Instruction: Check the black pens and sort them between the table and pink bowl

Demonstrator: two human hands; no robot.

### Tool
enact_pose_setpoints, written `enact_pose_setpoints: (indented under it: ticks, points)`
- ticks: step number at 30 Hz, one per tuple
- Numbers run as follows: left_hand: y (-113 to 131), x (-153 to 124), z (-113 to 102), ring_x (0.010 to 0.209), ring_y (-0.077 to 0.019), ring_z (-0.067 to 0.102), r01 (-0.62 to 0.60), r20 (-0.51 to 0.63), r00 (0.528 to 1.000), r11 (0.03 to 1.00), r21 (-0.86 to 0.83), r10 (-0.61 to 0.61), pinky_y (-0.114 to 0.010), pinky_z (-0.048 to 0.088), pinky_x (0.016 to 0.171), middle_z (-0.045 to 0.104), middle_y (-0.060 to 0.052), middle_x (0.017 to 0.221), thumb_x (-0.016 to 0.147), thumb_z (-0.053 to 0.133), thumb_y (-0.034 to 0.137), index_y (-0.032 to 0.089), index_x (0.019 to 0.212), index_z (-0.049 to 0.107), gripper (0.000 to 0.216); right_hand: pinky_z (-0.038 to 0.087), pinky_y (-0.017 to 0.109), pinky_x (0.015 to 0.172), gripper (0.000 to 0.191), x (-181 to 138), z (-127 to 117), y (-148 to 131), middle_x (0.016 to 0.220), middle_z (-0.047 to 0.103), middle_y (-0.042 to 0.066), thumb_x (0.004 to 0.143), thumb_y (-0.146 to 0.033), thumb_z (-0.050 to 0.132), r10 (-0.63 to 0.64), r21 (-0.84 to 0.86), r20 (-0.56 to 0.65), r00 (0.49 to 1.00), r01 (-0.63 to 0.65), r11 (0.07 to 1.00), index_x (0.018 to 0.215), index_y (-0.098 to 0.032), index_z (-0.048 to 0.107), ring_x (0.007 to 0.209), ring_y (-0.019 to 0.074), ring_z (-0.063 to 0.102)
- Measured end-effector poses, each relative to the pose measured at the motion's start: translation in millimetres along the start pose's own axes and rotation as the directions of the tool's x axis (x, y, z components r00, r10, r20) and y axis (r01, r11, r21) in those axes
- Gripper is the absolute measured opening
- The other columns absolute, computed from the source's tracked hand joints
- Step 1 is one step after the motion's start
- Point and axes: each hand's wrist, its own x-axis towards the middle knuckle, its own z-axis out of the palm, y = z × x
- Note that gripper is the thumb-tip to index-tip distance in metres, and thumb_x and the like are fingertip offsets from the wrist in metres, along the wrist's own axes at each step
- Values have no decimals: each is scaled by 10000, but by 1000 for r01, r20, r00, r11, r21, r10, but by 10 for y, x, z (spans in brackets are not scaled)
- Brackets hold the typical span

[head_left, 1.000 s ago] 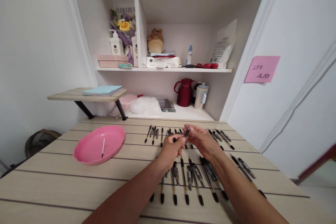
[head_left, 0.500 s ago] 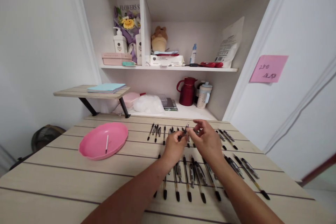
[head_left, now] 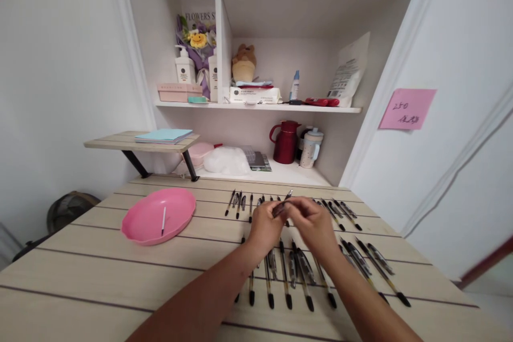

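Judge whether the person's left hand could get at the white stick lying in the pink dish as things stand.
Probably yes. The white stick lies uncovered in the pink dish, and bare table lies between. But the left hand shares a pen with the right hand.

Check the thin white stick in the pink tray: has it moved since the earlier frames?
No. The white stick lies at the same spot and angle inside the pink tray; only the camera shifted. Both hands stay at the pen.

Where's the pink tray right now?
In the head view the pink tray sits on the table's left side, left of the left hand, with one thin white refill inside.
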Motion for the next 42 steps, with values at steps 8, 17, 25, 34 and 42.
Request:
enact_pose_setpoints:
  ticks: [8, 17, 25, 34, 42]
  points:
    - [77, -85, 32, 525, -100, 393, 53, 119, 992, 997, -50, -47, -199, 287, 477, 499, 14, 561, 701, 536, 342, 150, 753, 658, 234, 443, 246, 504, 262, 189, -372, 97, 612, 621, 22, 713, -373, 594, 209, 344, -265, 941, -111, 932, 868, -162, 594, 530, 134, 574]
    - [110, -93, 5, 571, -110, 384, -65, 151, 987, 996, 60, 56, -197, 273, 511, 474, 7, 584, 738, 480, 346, 143, 689, 626, 255, 453, 245, 488, 290, 191, -411, 140, 614, 616, 24, 707, -390, 601, 180, 307, -299, 937, -84, 948, 875, -154, 622, 520, 128, 569]
    - [162, -114, -12, 562, -110, 378, -80, 141, 988, 993, 92, 66, -197, 248, 499, 459, 14, 565, 739, 475, 348, 154, 661, 616, 252, 445, 233, 453, 284, 204, -407, 169, 599, 613, 23, 684, -382, 626, 218, 362, -289, 932, -104, 926, 848, -149, 624, 485, 117, 555]
    - [195, -112, -21, 626, -135, 471, -147, 154, 980, 978, 145, 124, -210, 314, 556, 557, -4, 656, 752, 462, 298, 180, 798, 670, 244, 414, 220, 418, 258, 185, -386, 184, 541, 594, 5, 672, -378, 638, 221, 361, -223, 949, -131, 924, 792, -151, 614, 440, 103, 524]
    - [179, -62, -15, 673, -133, 502, -89, 159, 984, 996, 16, 85, -220, 388, 627, 579, -20, 721, 666, 470, 132, 168, 808, 665, 244, 389, 226, 399, 250, 130, -237, 243, 504, 576, -14, 671, -384, 638, 226, 375, -82, 971, -180, 909, 786, -165, 599, 411, 105, 502]
